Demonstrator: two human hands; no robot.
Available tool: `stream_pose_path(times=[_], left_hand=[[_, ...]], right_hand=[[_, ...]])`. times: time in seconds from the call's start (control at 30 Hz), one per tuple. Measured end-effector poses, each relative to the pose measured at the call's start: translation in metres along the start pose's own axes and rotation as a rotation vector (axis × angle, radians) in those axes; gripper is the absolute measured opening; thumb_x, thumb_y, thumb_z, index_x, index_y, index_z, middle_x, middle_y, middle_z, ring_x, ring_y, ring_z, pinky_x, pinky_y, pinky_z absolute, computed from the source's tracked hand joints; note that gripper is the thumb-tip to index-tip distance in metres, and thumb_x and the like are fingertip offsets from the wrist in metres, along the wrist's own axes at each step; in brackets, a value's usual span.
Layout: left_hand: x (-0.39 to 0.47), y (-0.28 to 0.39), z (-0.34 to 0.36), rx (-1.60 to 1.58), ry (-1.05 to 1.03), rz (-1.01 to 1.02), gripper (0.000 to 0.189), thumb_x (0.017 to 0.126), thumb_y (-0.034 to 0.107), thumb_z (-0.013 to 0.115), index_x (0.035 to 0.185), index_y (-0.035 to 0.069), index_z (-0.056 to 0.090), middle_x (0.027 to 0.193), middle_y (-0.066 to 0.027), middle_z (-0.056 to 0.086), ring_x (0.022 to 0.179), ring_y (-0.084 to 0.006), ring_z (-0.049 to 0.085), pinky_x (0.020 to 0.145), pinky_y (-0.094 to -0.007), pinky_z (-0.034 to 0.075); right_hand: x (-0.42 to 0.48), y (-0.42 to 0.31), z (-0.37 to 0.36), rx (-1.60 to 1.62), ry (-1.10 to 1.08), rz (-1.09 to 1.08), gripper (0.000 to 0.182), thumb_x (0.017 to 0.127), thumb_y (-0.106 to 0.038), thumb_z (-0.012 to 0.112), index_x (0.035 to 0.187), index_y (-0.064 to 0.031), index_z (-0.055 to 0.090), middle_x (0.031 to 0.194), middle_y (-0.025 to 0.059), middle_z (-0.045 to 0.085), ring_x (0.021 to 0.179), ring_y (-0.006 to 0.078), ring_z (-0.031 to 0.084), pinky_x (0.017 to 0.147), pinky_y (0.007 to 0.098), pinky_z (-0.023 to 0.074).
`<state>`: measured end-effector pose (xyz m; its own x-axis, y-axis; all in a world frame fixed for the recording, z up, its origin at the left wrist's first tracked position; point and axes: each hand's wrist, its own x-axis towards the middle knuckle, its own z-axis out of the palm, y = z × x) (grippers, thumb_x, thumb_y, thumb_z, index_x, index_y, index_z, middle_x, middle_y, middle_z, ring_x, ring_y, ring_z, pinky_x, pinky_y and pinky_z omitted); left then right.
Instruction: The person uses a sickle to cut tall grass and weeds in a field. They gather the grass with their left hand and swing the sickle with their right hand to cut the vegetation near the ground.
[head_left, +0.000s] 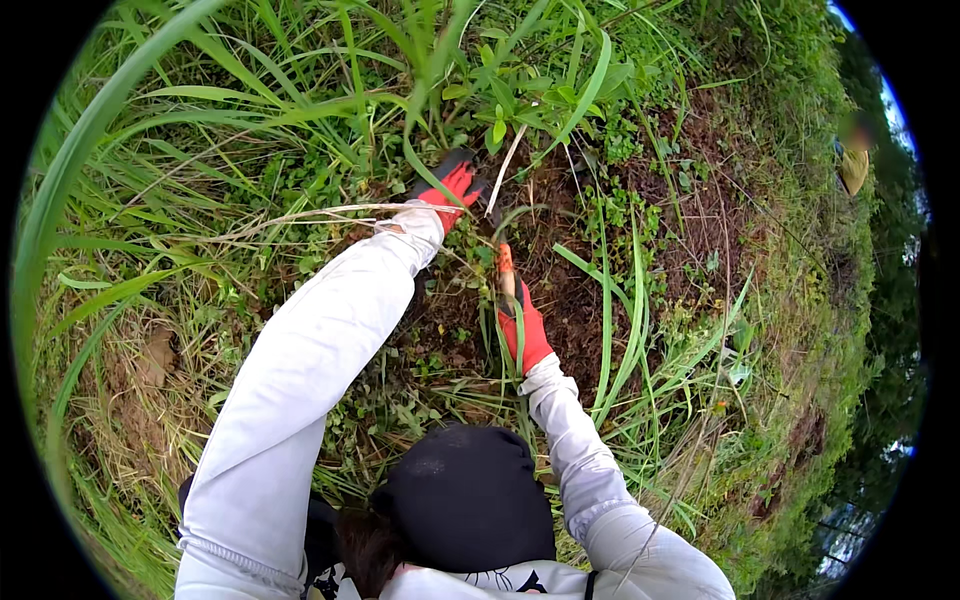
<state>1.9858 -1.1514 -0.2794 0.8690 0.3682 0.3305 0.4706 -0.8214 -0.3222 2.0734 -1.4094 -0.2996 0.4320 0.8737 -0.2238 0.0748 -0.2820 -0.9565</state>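
My left hand (454, 187), in a red glove with dark fingers, reaches into low weeds above the middle of the view. Grass blades partly cover its fingers, and whether it grips anything is unclear. My right hand (523, 319), gloved alike, is closed around the orange and wooden handle (506, 264) of a hand tool. The tool's dark head points away from me toward the soil near my left hand, half hidden by leaves, so its kind cannot be told. Dark brown soil (559, 300) with roots lies around the tool. A dry stalk (506, 169) stands just beyond it.
Long green grass (225, 112) fills the far left, some blades close to the camera. A leafy green plant (510, 105) grows beyond my hands. Cut or bent blades (637, 315) lie to the right. Another person (853, 165) is far off at the right, before trees.
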Motion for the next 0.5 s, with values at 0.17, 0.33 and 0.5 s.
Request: stream_pose_path(times=[0.17,0.33,0.5], left_hand=[[0.051,0.012,-0.056,0.027,-0.614,0.142,0.057,0.085,0.021,0.049,0.14,0.014,0.035,0.116,-0.0151,0.055,0.11,-0.0324,0.05,0.105,-0.0518,0.025],[0.026,-0.013,-0.073,-0.021,-0.695,0.033,0.064,0.082,0.022,0.052,0.142,0.013,0.031,0.109,-0.0119,0.059,0.102,-0.0301,0.054,0.099,-0.0496,0.031],[-0.046,-0.004,-0.119,-0.216,-0.63,0.122,0.069,0.075,0.024,0.06,0.138,0.008,0.036,0.103,-0.009,0.059,0.097,-0.0268,0.055,0.098,-0.044,0.034]], right_hand=[[0.016,0.012,-0.035,-0.379,0.076,0.003,0.05,0.089,-0.02,0.054,0.135,-0.0137,0.035,0.101,0.021,0.061,0.092,0.0399,0.059,0.076,0.0426,0.047],[-0.038,0.017,-0.006,-0.391,0.097,-0.084,0.052,0.087,-0.014,0.059,0.133,-0.0121,0.037,0.092,0.0168,0.063,0.079,0.0315,0.063,0.065,0.0381,0.0489],[-0.162,0.05,-0.022,-0.325,-0.005,0.228,0.072,0.083,-0.014,0.066,0.142,-0.0066,0.026,0.096,0.0128,0.064,0.084,0.0228,0.064,0.068,0.032,0.05]])
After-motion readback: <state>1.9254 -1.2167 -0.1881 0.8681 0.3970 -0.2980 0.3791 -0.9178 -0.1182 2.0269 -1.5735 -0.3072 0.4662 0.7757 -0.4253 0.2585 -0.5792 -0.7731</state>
